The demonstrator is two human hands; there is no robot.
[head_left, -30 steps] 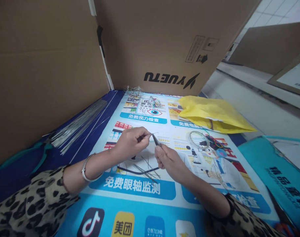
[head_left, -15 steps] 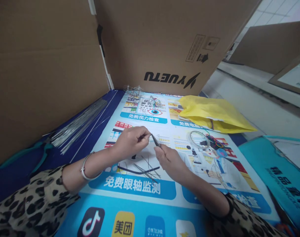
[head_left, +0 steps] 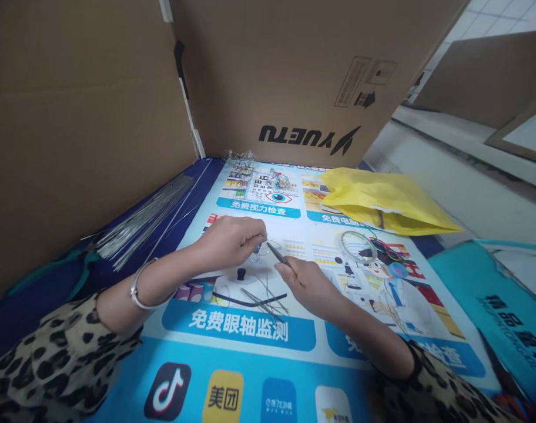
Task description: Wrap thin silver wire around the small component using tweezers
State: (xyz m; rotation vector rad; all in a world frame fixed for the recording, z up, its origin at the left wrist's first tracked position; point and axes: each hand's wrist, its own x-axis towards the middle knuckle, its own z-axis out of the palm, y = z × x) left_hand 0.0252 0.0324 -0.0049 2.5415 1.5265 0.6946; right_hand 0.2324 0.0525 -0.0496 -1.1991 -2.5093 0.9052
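Observation:
My left hand is pinched shut on a thin silver wire that curls into a small loop just past its fingertips. My right hand grips a pair of slim pliers, whose dark tip points up and left at the wire loop. Both hands hover just above a printed poster mat. Several short cut wires lie on the mat below and between the hands. A silver bangle sits on my left wrist.
A bundle of long silver wires lies along the left cardboard wall, with teal-handled pliers beside it. A yellow plastic bag, a roll of clear tape with coloured wires, and a teal bag sit to the right.
Both hands have drifted slightly down and left with the view tilting. The pliers' tip stays at the wire loop; the grips are unchanged.

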